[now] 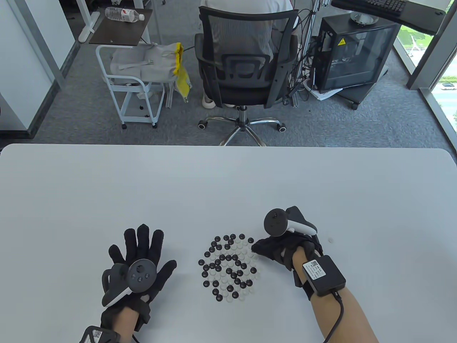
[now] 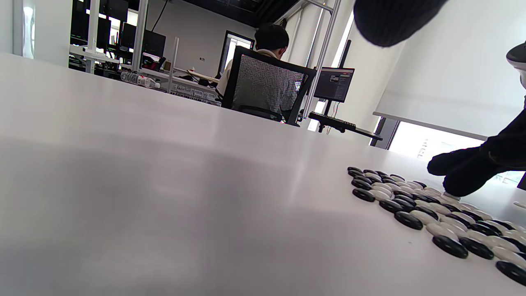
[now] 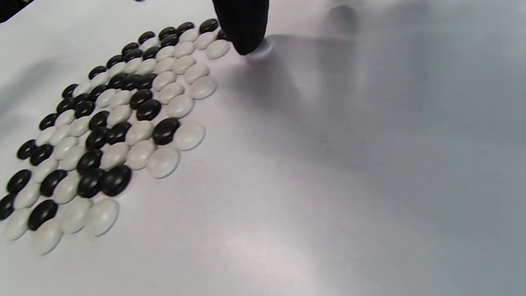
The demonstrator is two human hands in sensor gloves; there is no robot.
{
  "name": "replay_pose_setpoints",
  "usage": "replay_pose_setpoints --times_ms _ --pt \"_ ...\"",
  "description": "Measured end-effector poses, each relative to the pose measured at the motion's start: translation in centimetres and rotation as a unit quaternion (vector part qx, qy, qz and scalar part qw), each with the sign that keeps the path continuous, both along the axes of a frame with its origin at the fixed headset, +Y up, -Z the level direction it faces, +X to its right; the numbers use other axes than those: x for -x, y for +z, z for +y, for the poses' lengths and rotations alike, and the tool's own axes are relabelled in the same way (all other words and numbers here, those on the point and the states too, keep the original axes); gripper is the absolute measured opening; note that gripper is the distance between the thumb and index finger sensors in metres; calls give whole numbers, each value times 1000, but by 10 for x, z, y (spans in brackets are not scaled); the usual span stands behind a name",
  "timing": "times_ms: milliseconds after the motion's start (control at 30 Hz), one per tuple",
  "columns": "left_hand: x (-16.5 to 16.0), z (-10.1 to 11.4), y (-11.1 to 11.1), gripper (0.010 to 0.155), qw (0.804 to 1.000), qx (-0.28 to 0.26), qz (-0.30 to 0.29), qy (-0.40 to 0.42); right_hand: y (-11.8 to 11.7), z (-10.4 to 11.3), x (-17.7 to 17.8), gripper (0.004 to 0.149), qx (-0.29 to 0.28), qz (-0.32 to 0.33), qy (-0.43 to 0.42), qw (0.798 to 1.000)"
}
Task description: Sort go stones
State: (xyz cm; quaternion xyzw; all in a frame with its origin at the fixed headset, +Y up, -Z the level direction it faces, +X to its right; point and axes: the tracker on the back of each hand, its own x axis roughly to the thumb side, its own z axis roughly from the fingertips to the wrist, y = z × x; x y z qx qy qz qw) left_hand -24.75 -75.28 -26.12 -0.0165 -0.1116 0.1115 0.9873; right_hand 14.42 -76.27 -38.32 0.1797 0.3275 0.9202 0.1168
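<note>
A flat cluster of black and white Go stones [image 1: 228, 266] lies on the white table [image 1: 228, 185]; it also shows in the left wrist view [image 2: 431, 209] and the right wrist view [image 3: 111, 123]. My right hand [image 1: 278, 250] is at the cluster's right edge. One gloved fingertip [image 3: 244, 24] presses on a white stone [image 3: 263, 48] just off the cluster's edge. My left hand [image 1: 139, 257] rests flat on the table left of the stones, fingers spread, holding nothing.
A single white stone [image 1: 330, 240] lies alone on the table right of my right hand. Beyond the table's far edge are an office chair [image 1: 246, 68] with a seated person, a small cart [image 1: 135, 82] and a computer case [image 1: 353, 53].
</note>
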Motion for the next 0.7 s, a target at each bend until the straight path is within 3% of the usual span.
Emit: replay_pose_setpoints --times_ms 167,433,700 --pt "0 0 0 86 1000 2 -1 -1 -11 4 -62 65 -9 -116 37 993" --pt "-1 0 -2 85 1000 7 0 -2 -8 3 -131 72 -11 -221 68 973" --pt "-1 0 -3 85 1000 11 0 -2 -8 7 -138 73 -23 -224 46 973"
